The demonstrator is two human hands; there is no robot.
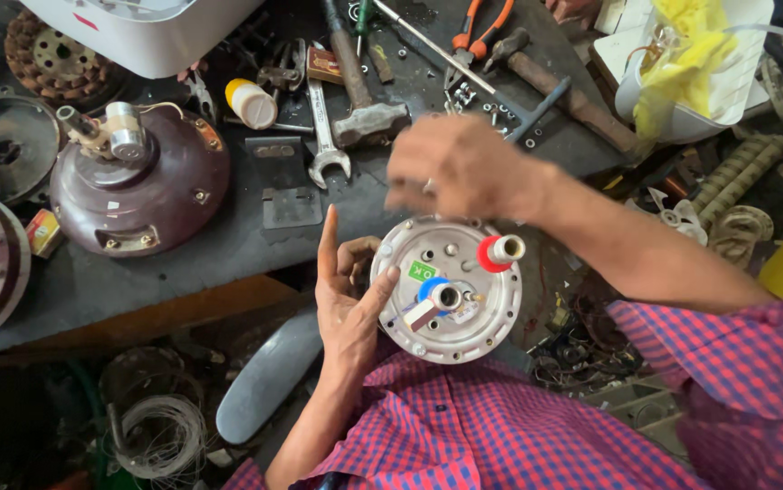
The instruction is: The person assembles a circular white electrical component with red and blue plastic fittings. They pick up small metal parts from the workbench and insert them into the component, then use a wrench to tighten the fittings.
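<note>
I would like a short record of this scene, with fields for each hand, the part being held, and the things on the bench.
left hand: steadies the round metal plate at its left edge, thumb on its face, index finger raised
right hand: blurred, above the plate's upper edge, touching cannot be told
plate: silver disc with bolt holes, a red-collared pipe stub, a blue-collared pipe stub, a green sticker
bench: dark, holds a maroon fan motor, hammer, spanner, orange-handled pliers
clothing: red and blue checked shirt
</note>
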